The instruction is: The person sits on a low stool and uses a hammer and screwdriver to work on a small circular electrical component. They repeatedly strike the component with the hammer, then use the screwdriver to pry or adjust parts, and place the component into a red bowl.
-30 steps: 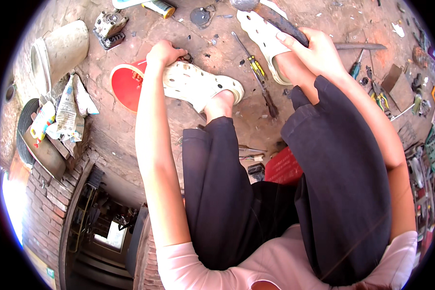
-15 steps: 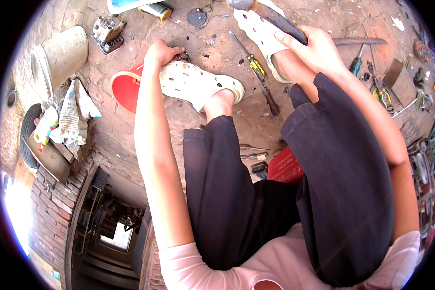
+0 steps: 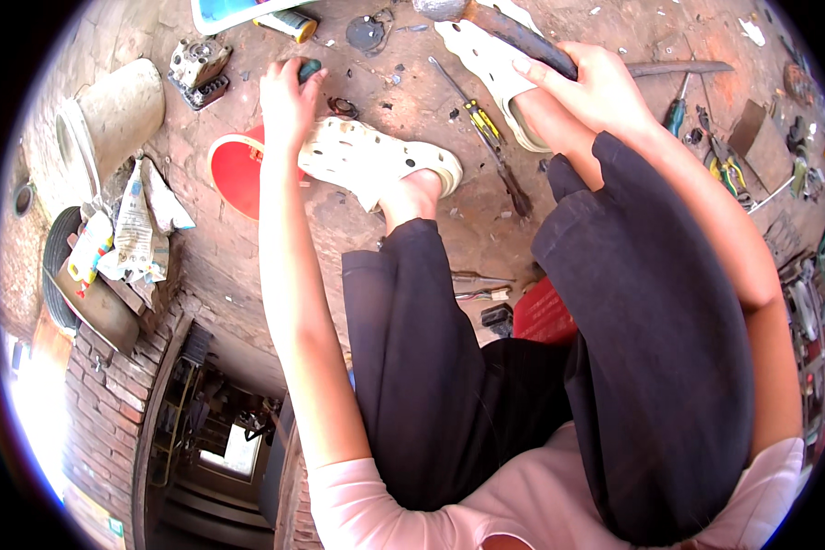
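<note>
From above I see my left hand (image 3: 287,103) pinching a small dark knob (image 3: 309,69) on the brick floor (image 3: 412,101) beside the red bowl (image 3: 238,170), right hand (image 3: 596,87) gripping a hammer handle (image 3: 522,41) — a swing might hit my sandalled foot (image 3: 376,163).

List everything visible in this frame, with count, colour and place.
Hammer: 1, dark handle, top centre, in right hand.
Knob: 1, dark green, at left fingertips.
Bowl: 1, red, left of left foot.
Screwdriver: 1, yellow-black handle, between the feet.
Bucket: 1, grey, upper left, on its side.
Pliers: 1, green-handled, right.
Clogs: 2, cream, on feet.
Left hand: on knob.
Right hand: gripping hammer.
</note>
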`<action>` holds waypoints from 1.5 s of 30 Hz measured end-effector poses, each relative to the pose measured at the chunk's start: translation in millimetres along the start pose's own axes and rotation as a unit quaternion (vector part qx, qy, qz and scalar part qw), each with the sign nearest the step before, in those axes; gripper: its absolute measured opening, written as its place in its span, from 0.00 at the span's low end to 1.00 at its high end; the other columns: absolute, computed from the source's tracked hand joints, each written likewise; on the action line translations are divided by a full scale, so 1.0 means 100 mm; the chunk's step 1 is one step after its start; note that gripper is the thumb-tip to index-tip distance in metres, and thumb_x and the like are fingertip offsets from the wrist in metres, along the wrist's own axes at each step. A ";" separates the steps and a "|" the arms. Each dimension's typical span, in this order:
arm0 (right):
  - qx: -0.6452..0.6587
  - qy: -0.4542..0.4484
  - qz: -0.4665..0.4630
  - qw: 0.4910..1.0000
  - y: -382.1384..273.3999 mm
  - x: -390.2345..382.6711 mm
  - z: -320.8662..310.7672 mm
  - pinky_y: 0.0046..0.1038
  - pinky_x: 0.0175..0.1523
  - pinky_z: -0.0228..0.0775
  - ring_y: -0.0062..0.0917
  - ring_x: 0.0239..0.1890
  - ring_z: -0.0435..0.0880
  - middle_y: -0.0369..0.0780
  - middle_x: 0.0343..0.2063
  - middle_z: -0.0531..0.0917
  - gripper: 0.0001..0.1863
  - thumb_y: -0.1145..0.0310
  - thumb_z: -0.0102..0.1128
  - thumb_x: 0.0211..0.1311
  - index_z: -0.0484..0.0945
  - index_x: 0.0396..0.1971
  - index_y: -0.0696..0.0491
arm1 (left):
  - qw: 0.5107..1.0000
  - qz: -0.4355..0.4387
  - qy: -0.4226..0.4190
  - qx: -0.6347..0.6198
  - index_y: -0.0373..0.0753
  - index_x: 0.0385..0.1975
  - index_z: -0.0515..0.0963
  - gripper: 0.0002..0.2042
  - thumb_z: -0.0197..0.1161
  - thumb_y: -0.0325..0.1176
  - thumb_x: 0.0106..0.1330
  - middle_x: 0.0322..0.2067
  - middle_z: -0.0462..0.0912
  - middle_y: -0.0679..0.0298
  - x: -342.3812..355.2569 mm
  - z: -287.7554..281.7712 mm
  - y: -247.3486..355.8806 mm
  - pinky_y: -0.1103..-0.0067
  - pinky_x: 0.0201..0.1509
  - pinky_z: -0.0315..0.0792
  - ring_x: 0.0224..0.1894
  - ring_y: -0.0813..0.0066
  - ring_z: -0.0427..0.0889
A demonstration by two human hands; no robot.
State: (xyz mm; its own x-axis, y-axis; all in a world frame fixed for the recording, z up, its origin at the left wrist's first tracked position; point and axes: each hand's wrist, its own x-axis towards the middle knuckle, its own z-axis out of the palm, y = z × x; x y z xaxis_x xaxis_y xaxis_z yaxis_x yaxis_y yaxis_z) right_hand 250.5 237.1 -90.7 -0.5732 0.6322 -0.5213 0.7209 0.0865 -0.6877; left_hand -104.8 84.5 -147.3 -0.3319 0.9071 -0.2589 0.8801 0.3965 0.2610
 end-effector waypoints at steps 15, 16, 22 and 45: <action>0.009 -0.006 0.006 1.000 0.01 -0.01 0.03 0.29 0.34 0.72 0.22 0.25 0.78 0.44 0.21 0.80 0.30 0.42 0.62 0.57 0.81 0.34 0.60 | 0.898 -0.128 -0.001 -0.422 0.35 0.44 0.79 0.13 0.67 0.25 0.60 0.38 0.81 0.66 -0.53 -0.23 0.45 0.84 0.48 0.72 0.41 0.80 0.80; 0.004 -0.011 0.007 1.000 0.01 -0.01 0.03 0.29 0.34 0.72 0.22 0.25 0.78 0.44 0.21 0.80 0.30 0.42 0.62 0.57 0.81 0.34 0.60 | 0.901 -0.128 0.007 -0.414 0.35 0.43 0.79 0.12 0.67 0.24 0.59 0.37 0.81 0.66 -0.54 -0.20 0.43 0.84 0.47 0.73 0.40 0.81 0.80; -0.011 -0.016 0.016 1.000 0.01 -0.01 0.02 0.30 0.33 0.72 0.24 0.25 0.79 0.45 0.21 0.80 0.31 0.41 0.62 0.56 0.81 0.33 0.61 | 0.914 -0.134 0.013 -0.384 0.34 0.41 0.78 0.11 0.67 0.25 0.60 0.36 0.82 0.66 -0.51 -0.13 0.40 0.85 0.46 0.73 0.39 0.82 0.80; -0.017 -0.026 0.016 0.999 0.00 -0.01 0.01 0.30 0.35 0.72 0.27 0.25 0.81 0.46 0.22 0.81 0.32 0.41 0.62 0.55 0.81 0.36 0.61 | 0.932 -0.126 0.048 -0.336 0.34 0.40 0.78 0.11 0.68 0.23 0.58 0.33 0.84 0.65 -0.52 -0.06 0.39 0.83 0.43 0.75 0.36 0.81 0.81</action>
State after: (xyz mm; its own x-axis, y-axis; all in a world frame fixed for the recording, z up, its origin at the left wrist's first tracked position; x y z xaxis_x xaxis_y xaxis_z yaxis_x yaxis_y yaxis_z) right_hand 250.2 236.0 -90.5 -0.5678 0.5946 -0.5693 0.7522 0.0938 -0.6523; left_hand -55.0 54.2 -117.8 -0.5562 0.7691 -0.3150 0.3689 0.5681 0.7357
